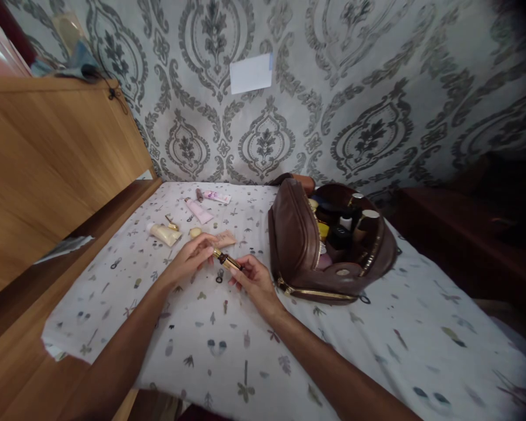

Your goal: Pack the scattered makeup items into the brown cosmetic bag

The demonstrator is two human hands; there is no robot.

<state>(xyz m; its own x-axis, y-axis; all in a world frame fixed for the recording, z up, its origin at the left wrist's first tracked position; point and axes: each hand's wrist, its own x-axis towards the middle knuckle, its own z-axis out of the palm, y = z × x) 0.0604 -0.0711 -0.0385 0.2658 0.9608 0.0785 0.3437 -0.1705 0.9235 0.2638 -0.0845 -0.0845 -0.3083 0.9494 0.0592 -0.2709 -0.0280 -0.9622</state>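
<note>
A slim gold-and-dark cosmetic tube [227, 259] is held between my two hands over the patterned sheet. My left hand [191, 257] pinches its upper left end. At the lower right end, the fingers of my right hand [258, 285] are closed around it. Just beyond my left fingertips lies a peach-coloured tube [226, 238], partly hidden by the hand. A small round yellowish item [195, 232] rests beside it. To the right of my right hand stands a brown cosmetic bag [294, 229], unzipped, with bottles and other cosmetics inside.
On the sheet [245, 345] lie a cream tube [165, 235], a small gold item [172, 223], a pink tube [199, 211] and a white-and-pink tube [218, 197]. A wooden headboard [65, 146] borders the left, and a wallpapered wall [267, 140] rises behind.
</note>
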